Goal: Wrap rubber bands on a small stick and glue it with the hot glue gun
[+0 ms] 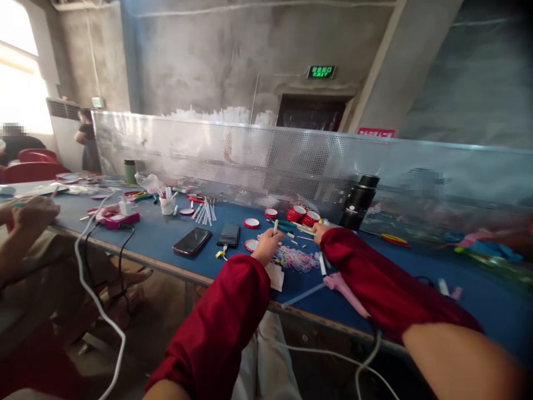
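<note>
My left hand (267, 246) is closed around a short, pen-like stick with a yellowish tip (275, 225), held upright over the blue table. Farther right, my right hand (321, 231) reaches to the back, beside the red ring-shaped rolls (311, 217). Its fingers are drawn together with a small yellowish bit near their tips; what they hold is too small to make out. A tangle of pastel loops (296, 259) lies between my hands. Below my right forearm rests a pink glue gun (346, 293), with a clear glue stick (303, 295) near its nozzle end.
A phone (192, 241) and a dark power bank (229, 235) lie left of my hands. Behind them are white sticks (205, 213) and a cup of pens (167, 205). A black bottle (360, 203) stands before the perforated divider (233, 153). Another person's hand (35, 216) is far left.
</note>
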{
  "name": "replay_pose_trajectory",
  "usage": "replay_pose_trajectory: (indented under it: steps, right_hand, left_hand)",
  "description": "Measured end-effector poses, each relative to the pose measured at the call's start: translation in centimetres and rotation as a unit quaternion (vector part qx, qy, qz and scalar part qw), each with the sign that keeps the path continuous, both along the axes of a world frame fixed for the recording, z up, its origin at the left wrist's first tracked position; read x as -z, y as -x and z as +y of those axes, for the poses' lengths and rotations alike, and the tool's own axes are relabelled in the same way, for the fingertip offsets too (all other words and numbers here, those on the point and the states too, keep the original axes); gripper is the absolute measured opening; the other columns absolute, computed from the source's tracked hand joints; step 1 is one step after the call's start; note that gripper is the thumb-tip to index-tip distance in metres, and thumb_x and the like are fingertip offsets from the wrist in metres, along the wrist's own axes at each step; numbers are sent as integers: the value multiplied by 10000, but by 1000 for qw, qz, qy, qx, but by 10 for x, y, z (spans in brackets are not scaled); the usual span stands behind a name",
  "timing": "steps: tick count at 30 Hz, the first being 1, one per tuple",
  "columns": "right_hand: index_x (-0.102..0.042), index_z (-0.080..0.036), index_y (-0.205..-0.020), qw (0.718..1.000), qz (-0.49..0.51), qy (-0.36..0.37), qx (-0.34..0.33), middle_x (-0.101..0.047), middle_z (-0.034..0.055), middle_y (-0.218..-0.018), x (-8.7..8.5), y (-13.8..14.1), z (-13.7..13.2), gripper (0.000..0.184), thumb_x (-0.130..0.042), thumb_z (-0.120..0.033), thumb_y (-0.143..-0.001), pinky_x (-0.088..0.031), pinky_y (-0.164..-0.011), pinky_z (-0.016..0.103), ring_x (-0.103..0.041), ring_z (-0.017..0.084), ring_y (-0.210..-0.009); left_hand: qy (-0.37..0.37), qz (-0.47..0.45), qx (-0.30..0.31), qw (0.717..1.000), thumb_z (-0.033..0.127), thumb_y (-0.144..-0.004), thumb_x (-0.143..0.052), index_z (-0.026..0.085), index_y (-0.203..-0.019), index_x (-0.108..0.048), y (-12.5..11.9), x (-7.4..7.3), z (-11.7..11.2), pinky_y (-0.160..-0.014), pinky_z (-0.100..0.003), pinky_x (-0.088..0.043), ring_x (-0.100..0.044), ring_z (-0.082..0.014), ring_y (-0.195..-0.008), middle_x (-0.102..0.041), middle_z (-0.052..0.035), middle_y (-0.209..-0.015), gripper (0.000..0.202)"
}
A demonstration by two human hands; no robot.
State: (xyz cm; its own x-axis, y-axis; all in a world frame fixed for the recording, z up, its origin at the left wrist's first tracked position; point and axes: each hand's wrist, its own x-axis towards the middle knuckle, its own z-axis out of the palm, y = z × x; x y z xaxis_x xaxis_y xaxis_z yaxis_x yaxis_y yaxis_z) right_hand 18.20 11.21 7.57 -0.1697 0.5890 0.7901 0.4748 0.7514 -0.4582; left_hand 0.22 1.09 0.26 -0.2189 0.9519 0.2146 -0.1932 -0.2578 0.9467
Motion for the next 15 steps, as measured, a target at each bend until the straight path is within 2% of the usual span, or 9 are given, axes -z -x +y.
replay_pose_trajectory:
  steps: [1, 3, 6, 9, 12, 15]
  right_hand:
    - [-409, -275, -524, 999, -25, 33, 8, -257, -122, -366, -3, 0, 3, 440, -759, -82, -709, -265, -497, 303, -240, 85, -362]
    - [-493, -251, -559, 993, -70, 92, 19, -387, -112, -394, -9, 2, 2, 377, -778, -9, -612, -293, -505, 289, -343, 90, -385]
    - [-612, -224, -775, 987, -96, 131, 7, -606, -77, -568, -11, 12, -21, 323, -809, -56, -581, -421, -589, 278, -535, 121, -511]
    - [-610, -225, -960, 993, -60, 89, -57, -694, -29, -724, -4, 31, -63, 335, -771, -171, -672, -498, -650, 304, -643, 162, -627]
    - [-602, -243, -1020, 997, -71, 31, -22, -705, -7, -771, 12, 47, -96, 323, -717, -217, -719, -502, -656, 321, -674, 195, -684]
    - [-599, -246, -1026, 996, -84, 20, 29, -694, 0, -737, 27, 57, -102, 303, -703, -239, -741, -483, -620, 325, -674, 216, -664]
  left_hand:
    - [-2, -3, -15, 1000, 277, -785, -733, 156, -793, -594, 1, 0, 0, -539, -205, -340, -438, -75, -529, -469, 51, -584, 184]
    - [-17, -20, -31, 999, 282, -749, -786, 147, -825, -625, 2, -1, -2, -569, -207, -364, -473, -80, -564, -506, 42, -600, 224]
    - [-37, -53, -28, 998, 313, -748, -810, 136, -915, -674, 4, -4, -6, -610, -219, -394, -517, -97, -605, -539, 31, -605, 279]
    - [-45, -71, -21, 996, 394, -777, -794, 129, -929, -692, 5, -8, -11, -606, -222, -386, -518, -101, -605, -523, 31, -580, 322]
    - [-48, -74, -22, 996, 475, -768, -790, 122, -842, -677, 5, -9, -12, -550, -218, -334, -462, -88, -553, -453, 49, -531, 378]
    - [-52, -77, -27, 995, 512, -755, -788, 120, -772, -654, 5, -8, -8, -510, -218, -268, -375, -67, -508, -394, 69, -504, 414]
